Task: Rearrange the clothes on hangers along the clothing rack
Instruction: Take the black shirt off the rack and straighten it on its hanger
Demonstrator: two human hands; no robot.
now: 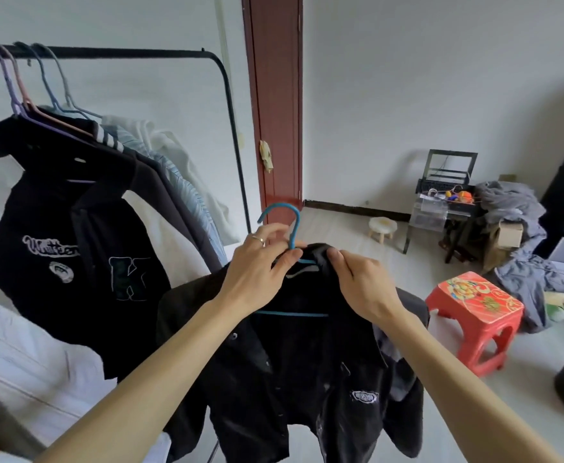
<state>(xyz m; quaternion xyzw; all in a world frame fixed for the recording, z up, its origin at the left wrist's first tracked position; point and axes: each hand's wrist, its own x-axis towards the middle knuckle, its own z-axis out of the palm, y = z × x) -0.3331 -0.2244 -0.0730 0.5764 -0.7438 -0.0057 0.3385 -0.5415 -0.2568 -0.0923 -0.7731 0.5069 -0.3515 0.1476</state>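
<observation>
Left hand: the left hand [257, 269] was closed on the neck of the blue hanger [289, 235], its fingers [275, 233] pinching just under the hook.
Right hand: the right hand [362, 282] was clenched on the collar of the black jacket [307, 362], holding it at the hanger.
Jacket: it hung from the blue hanger in front of the person, well apart from the clothing rack [140, 53], with the hook free in the air.
Rack: four garments hung at its left part, among them a black varsity jacket [73, 235]; the right part of the bar was bare.
Progress: I judged the task about halfway; this jacket was off the rack and had yet to be hung at a new place.
</observation>
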